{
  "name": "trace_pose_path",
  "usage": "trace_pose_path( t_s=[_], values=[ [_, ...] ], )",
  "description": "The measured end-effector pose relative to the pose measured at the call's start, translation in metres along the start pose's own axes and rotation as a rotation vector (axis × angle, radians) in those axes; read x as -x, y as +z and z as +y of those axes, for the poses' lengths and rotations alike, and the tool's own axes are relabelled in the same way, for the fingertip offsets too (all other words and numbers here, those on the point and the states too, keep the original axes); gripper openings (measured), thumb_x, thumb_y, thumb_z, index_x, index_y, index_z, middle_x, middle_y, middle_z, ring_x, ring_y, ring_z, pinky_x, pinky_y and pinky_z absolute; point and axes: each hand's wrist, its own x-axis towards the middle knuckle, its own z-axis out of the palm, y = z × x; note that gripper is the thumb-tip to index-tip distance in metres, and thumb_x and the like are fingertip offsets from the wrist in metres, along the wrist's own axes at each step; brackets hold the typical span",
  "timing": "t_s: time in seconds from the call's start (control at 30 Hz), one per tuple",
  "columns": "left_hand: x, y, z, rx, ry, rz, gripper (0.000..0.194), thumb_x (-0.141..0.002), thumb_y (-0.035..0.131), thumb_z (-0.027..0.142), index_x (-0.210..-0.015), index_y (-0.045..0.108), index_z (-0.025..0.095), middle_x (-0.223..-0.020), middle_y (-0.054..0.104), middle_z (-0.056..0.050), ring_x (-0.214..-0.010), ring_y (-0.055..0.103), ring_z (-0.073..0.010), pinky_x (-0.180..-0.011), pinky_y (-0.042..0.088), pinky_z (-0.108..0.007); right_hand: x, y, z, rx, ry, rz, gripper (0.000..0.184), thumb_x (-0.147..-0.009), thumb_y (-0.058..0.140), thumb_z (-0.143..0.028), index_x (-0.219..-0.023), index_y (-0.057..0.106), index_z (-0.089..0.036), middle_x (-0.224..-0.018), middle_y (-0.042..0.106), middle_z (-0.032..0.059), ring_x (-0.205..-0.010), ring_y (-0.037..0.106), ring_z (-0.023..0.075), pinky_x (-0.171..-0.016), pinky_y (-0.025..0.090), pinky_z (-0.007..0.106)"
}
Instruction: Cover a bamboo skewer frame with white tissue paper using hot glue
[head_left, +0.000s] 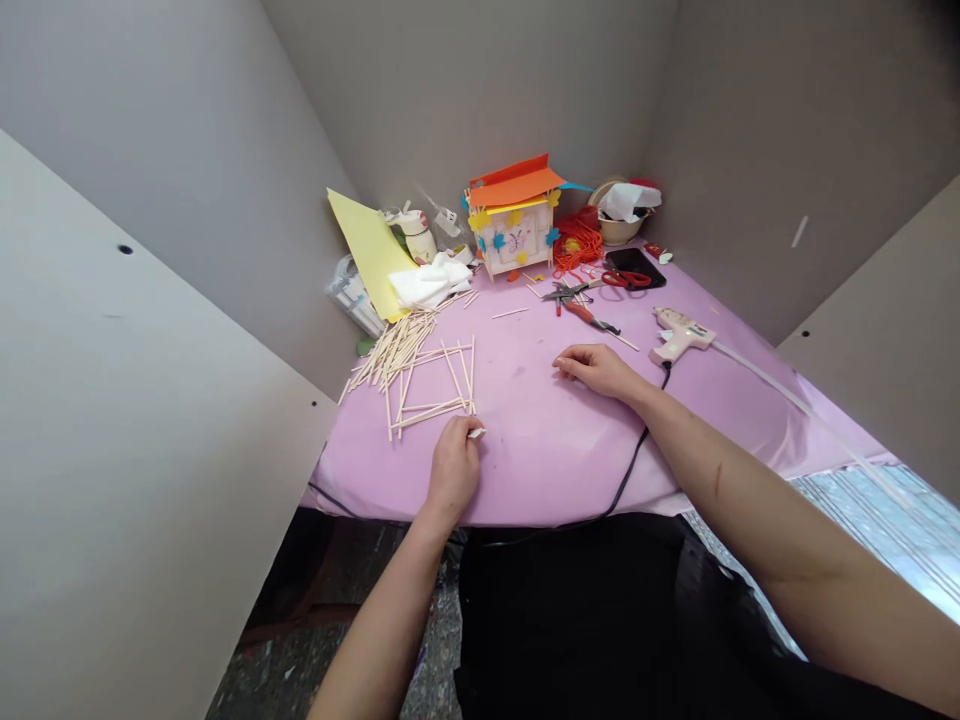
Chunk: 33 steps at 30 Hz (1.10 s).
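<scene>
My left hand (pixel 454 465) is at the near corner of a flat frame of thin wooden sticks (pixel 427 410). Its fingers are closed on a small white scrap (pixel 476 433), whose material I cannot make out. My right hand (pixel 596 370) rests on the pink-covered table, loosely curled, with thumb and fingertips slightly apart and nothing visible between them. A loose pile of wooden sticks (pixel 397 350) lies beyond the frame on the left. A glue gun (pixel 681 335) lies to the right of my right hand, its black cord (pixel 634 465) passing under my right forearm.
A small decorated stick house (pixel 517 235) with an orange roof stands at the back. Beside it are red string (pixel 577 242), a bowl (pixel 619 228), a phone (pixel 636 268), scissors (pixel 626 281) and pliers (pixel 581 308). Yellow paper (pixel 367 255) and white tissue (pixel 429 282) are back left. Partitions enclose the table.
</scene>
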Motion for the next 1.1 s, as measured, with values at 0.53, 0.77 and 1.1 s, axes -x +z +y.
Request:
trace_pose_path(
  t_s=[0.53,0.77,1.1],
  values=[
    [-0.005,0.002,0.016,-0.069,0.043,-0.204,0.017,-0.084,0.044,0.005,-0.083,0.056,0.017,-0.085,0.059,-0.007,-0.085,0.055,-0.0223,-0.081,0.046,-0.037,0.0,-0.001,0.0,0.024,-0.01,0.008,0.032,-0.082,0.058,-0.047,-0.083,0.069,-0.018,-0.073,0.07,0.005,-0.067,0.061,0.0178,-0.065,0.049,0.03],
    [0.048,-0.092,-0.015,0.396,-0.142,-1.131,0.008,-0.086,0.057,0.023,-0.087,0.065,0.022,-0.086,0.067,0.0,-0.079,0.06,-0.0158,-0.074,0.047,-0.026,0.001,0.0,0.003,0.043,0.001,-0.001,0.031,-0.081,0.06,-0.046,-0.085,0.07,-0.017,-0.076,0.071,0.0058,-0.067,0.062,0.0178,-0.067,0.049,0.031],
    [0.165,0.002,-0.124,0.293,-0.855,-0.78,0.034,-0.092,0.057,0.036,-0.118,0.057,0.015,-0.117,0.059,-0.009,-0.099,0.061,-0.0212,-0.083,0.054,-0.041,0.004,0.001,0.002,0.116,0.017,0.016,0.03,-0.08,0.062,-0.05,-0.085,0.07,-0.021,-0.077,0.072,0.0058,-0.065,0.063,0.0185,-0.066,0.051,0.033]
  ],
)
